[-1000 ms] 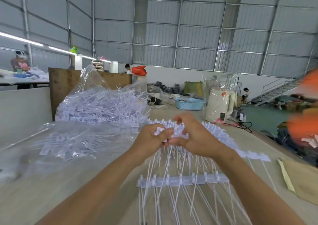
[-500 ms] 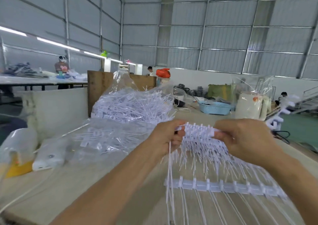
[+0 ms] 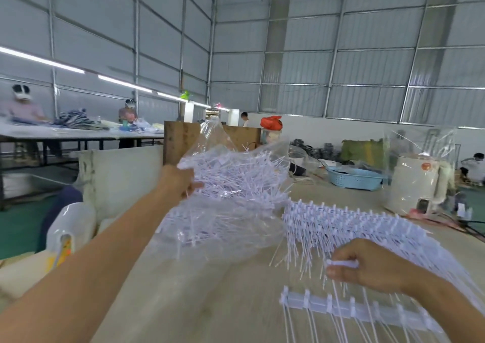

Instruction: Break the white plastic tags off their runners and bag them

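Note:
A clear plastic bag (image 3: 231, 185) full of loose white tags lies on the wooden table (image 3: 210, 290), left of centre. My left hand (image 3: 181, 182) reaches out to the bag's left edge and holds a few white tag strands there. On the right, my right hand (image 3: 367, 266) grips a white runner piece (image 3: 342, 263) among the fan of tags still on their runners (image 3: 367, 227). A lower white runner bar (image 3: 349, 308) lies across the strands near me.
A blue basket (image 3: 354, 178) and a white appliance (image 3: 417, 185) under clear film stand at the table's far right. A white jug (image 3: 70, 232) sits off the table's left edge. A wooden board (image 3: 181, 138) stands behind the bag. People work at a far table (image 3: 78, 132).
My left hand has let go of the runner and moved out left to the bag with some tags. My right hand has dropped lower with the runner. The view has swung left.

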A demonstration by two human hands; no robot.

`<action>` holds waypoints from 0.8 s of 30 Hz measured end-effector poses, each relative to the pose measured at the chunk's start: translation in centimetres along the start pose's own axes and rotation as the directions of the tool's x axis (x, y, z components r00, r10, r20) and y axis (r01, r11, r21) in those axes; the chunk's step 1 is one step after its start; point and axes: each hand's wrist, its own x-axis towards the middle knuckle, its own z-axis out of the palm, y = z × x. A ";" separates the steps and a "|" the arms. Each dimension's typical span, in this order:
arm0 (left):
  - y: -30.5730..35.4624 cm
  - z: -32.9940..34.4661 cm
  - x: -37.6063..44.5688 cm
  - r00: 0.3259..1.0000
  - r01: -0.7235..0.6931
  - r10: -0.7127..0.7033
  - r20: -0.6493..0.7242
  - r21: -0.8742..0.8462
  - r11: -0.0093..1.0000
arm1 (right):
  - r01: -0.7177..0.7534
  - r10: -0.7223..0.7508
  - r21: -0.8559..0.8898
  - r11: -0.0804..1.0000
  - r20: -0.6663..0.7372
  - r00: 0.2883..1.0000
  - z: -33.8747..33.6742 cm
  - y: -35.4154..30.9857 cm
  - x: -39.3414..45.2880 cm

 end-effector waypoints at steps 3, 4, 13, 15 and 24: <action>-3.2 1.5 -2.4 0.915 -0.008 -0.174 0.363 0.449 0.893 | -0.057 0.057 -0.022 0.998 -0.012 0.998 0.6 0.9 0.1; -4.0 2.1 -3.6 0.827 -0.051 -0.261 0.498 0.529 0.847 | -0.067 0.067 -0.028 0.997 -0.014 0.998 0.5 0.9 0.2; -2.7 2.4 -1.6 0.743 0.530 -0.245 0.623 -0.325 0.783 | -0.029 0.030 0.036 0.999 -0.019 0.999 0.4 0.7 0.0; -4.3 2.3 -0.6 0.823 0.523 -0.258 0.506 -0.499 0.691 | -0.032 0.032 0.001 0.999 0.000 0.999 1.1 0.9 0.3; -4.4 2.6 -2.2 0.948 0.259 -0.317 -0.004 -0.565 0.783 | -0.041 0.043 -0.087 0.995 0.021 0.999 4.0 3.4 0.3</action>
